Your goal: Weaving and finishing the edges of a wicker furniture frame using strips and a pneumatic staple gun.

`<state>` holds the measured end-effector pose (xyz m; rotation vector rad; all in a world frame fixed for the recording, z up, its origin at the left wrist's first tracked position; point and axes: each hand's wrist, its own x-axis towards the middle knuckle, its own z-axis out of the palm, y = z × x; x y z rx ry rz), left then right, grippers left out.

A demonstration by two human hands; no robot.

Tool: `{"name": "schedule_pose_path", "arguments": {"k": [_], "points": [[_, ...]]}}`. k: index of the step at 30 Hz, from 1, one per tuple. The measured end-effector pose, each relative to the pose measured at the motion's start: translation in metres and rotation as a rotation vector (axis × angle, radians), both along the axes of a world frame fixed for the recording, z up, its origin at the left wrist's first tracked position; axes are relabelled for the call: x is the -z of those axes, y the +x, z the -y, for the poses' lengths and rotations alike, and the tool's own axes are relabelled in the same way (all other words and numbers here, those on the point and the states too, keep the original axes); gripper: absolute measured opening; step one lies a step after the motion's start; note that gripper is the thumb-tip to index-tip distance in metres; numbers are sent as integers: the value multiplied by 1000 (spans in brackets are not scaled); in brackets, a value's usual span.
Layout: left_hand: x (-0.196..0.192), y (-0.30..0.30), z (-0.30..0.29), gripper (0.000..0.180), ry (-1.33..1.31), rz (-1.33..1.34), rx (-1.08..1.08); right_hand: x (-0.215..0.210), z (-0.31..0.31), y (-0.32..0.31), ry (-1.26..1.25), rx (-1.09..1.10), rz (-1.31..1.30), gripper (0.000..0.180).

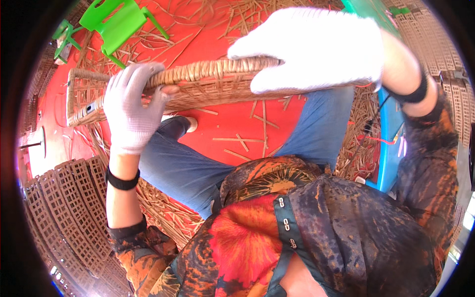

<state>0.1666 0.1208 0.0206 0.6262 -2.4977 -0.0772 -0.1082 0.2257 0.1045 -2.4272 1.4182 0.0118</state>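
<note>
A brown wicker basket (pixel 203 71), long and shallow, is held up across my lap with its wrapped rim toward me. My left hand (pixel 129 106), in a white knit glove, grips the rim left of the middle, its thumb bent over near the edge. At the other end, my right hand (pixel 311 52), also gloved and washed out by glare, clamps the rim between fingers and thumb. The basket's open-framed left end (pixel 74 99) sticks out past my left hand. My right hand hides much of its right end.
Cut cane strips (pixel 237 141) litter the red floor (pixel 213 128). A green plastic chair (pixel 116 24) stands at the far left. Stacked woven lattice panels (pixel 69 213) rise at the near left, with more panels (pixel 425 44) at the far right. Blue plastic furniture (pixel 391 143) is beside my right knee.
</note>
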Motion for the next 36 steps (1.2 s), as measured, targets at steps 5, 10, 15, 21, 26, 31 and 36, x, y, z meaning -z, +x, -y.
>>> {"name": "schedule_pose_path", "arguments": {"k": [5,10,15,21,26,31,36], "points": [[18,40,-42,41,-80,24,10,-47,23,-15,544,-213,305,47],[28,64,-80,42,-100,10,51,17,34,-7,531,-245,473,47],[21,81,-91,36,-9,45,22,65,73,21,885,-307,428,41],[3,94,-82,46,46,188,138,86,90,41,946,-308,489,36],[11,96,-80,50,0,104,150,81,83,58,918,-173,356,36],[10,96,-83,50,-54,153,172,104,102,64,892,-195,334,35],[2,97,-84,42,-29,187,153,114,107,72,897,-142,272,35]]}}
